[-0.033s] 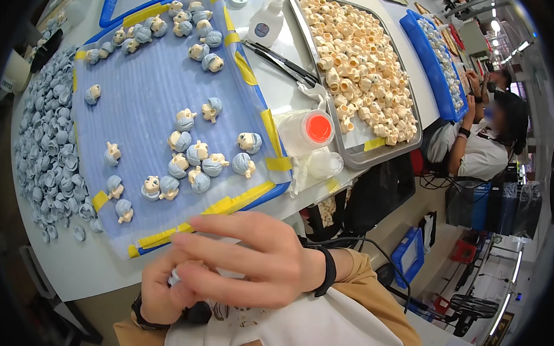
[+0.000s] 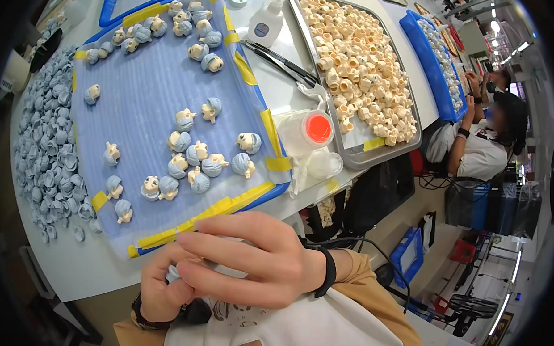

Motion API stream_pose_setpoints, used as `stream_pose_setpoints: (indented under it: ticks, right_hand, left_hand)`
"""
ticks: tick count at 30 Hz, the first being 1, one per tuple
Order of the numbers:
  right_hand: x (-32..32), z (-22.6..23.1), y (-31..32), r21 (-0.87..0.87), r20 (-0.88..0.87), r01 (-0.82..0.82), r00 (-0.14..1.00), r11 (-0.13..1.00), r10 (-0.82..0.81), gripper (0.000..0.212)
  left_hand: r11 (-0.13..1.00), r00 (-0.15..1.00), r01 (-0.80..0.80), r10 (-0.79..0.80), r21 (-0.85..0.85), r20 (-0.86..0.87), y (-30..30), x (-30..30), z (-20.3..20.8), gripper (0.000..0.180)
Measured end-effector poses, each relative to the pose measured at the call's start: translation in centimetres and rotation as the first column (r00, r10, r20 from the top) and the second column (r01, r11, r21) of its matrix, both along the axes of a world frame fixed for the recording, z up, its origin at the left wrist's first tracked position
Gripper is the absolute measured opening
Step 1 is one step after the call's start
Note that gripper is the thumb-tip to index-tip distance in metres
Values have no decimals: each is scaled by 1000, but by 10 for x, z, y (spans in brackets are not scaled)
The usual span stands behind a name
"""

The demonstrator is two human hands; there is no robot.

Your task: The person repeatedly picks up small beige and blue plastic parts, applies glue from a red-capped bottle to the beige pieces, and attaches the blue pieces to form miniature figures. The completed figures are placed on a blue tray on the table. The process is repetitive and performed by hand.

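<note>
Close to my body, in front of the tray's near edge, my left hand (image 2: 164,290) and my right hand (image 2: 258,255) are pressed together. Their fingers close around a small pale-blue doll part (image 2: 172,274), mostly hidden by the fingers. My right hand lies over it from the right; my left grips it from below. Beyond them is a blue tray lined with a translucent sheet (image 2: 131,111) and edged with yellow tape. Several small doll heads with pale-blue hair (image 2: 213,164) lie on it, some in a cluster and others along the far edge.
Loose pale-blue hair pieces (image 2: 46,144) are heaped left of the tray. To its right stand a metal tray of cream doll heads (image 2: 363,65), a white bottle (image 2: 267,24), black tweezers (image 2: 282,60) and a red-topped jar (image 2: 306,132). A blue bin (image 2: 433,65) and a seated co-worker (image 2: 485,142) are farther right.
The fingers of both hands have shifted slightly around the doll part, and a little more of its pale-blue surface shows. The things on the table have not moved.
</note>
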State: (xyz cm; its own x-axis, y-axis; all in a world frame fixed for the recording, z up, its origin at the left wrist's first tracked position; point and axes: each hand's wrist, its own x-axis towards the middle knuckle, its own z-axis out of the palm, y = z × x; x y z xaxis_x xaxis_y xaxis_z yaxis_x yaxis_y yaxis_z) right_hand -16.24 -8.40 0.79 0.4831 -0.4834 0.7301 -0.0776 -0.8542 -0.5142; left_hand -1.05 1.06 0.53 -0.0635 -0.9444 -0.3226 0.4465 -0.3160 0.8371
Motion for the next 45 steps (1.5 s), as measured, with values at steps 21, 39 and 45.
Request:
stream_pose_setpoints:
  ticks: [21,39,45]
  right_hand:
    - [-106,13,-61,-120,-312,421,844,899,-437,36]
    - [-106,2,-65,-112,-328,400,849,910,-414,37]
    - [-105,3,-65,-102,-331,426,837,899,-435,36]
  left_hand:
    - [997,997,-66,67,-35,38,-5,-4,-5,47]
    - [993,993,-115,116,-20,31,-1,0,-7,40]
    - [994,993,-105,106,-20,46,-1,1,-6,39]
